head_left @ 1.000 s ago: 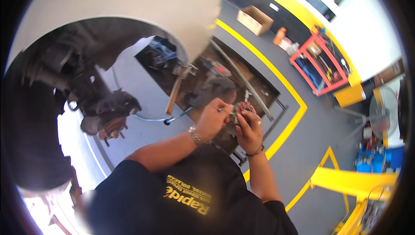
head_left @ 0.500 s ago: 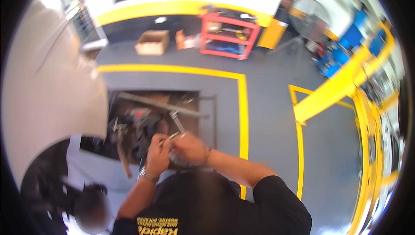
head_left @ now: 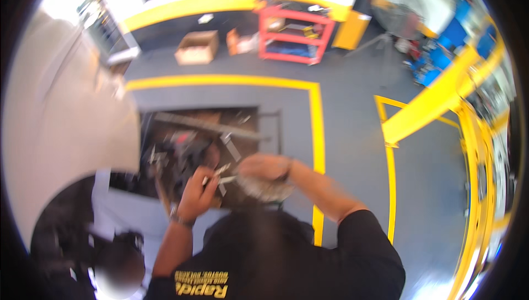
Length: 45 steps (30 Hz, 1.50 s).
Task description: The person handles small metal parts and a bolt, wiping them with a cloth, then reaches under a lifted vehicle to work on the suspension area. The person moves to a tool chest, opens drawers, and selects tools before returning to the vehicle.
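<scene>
My left hand [head_left: 198,194], with a watch at the wrist, is closed on a slim, shiny metal piece [head_left: 222,170] whose kind I cannot make out. To its right, my right hand [head_left: 265,166] is blurred, its fingers pointing left and their grip unclear. A pale metal strip [head_left: 226,180] lies between the hands. Under my right hand is a rounded, whitish-grey thing [head_left: 267,191], too blurred to name. Both hands are over a dark, tool-strewn worktop [head_left: 248,118]. Beyond them lies a silver tool like a wrench [head_left: 230,146].
A long metal bar [head_left: 206,124] crosses the worktop's far side. A hammer-like tool [head_left: 161,189] with a wooden handle lies left. A pale vehicle panel [head_left: 71,118] rises at the left. Farther off are a red cart [head_left: 295,36], a cardboard box [head_left: 197,48] and a yellow post [head_left: 424,112].
My right hand has moved away from the left, rightward and farther from my body. The rounded whitish-grey thing now shows more. My left hand keeps its closed grip.
</scene>
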{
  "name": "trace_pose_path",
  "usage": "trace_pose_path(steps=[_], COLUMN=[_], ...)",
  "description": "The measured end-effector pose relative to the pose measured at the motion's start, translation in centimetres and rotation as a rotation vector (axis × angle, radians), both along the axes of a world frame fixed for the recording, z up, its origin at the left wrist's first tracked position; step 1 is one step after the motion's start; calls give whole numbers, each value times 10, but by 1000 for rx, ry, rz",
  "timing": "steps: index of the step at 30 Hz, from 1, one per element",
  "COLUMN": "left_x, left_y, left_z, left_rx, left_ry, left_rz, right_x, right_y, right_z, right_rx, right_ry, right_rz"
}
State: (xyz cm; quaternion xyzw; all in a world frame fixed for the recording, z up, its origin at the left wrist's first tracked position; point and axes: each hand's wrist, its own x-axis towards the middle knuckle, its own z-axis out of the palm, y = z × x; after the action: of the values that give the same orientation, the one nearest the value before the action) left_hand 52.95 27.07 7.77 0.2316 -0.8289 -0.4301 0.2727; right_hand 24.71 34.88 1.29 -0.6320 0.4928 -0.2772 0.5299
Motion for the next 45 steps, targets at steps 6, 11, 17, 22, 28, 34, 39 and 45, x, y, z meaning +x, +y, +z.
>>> trace_pose_path(steps=[6, 11, 17, 22, 28, 34, 39, 45], left_x=[28, 23, 34, 42, 31, -14, -18, -20], left_y=[-10, 3, 0, 0, 7, 6, -5, -9], left_z=[-76, -156, -180, -155, -92, -57, -69, -92], left_rx=[167, 68, 34, -161, 379, 139, 277, -104], left_ry=[-381, -452, -491, -565, -131, 28, -70, -228], left_rz=[105, -6, 27, 72, 203, 126, 140, 3], right_x=[-24, -14, -15, -3, 20, 102, 75, 57], right_y=[4, 15, 24, 30, 13, 5, 1, 8], right_z=[-59, -80, -84, -100, -54, 4, 7, 0], right_rx=[-11, -14, 132, 206, 59, -680, -787, -933], right_ry=[-487, -1071, -1334, -1407, -936, 287, 506, 575], right_rz=[-444, -715, -850, -824, -826, -385, -253, -182])
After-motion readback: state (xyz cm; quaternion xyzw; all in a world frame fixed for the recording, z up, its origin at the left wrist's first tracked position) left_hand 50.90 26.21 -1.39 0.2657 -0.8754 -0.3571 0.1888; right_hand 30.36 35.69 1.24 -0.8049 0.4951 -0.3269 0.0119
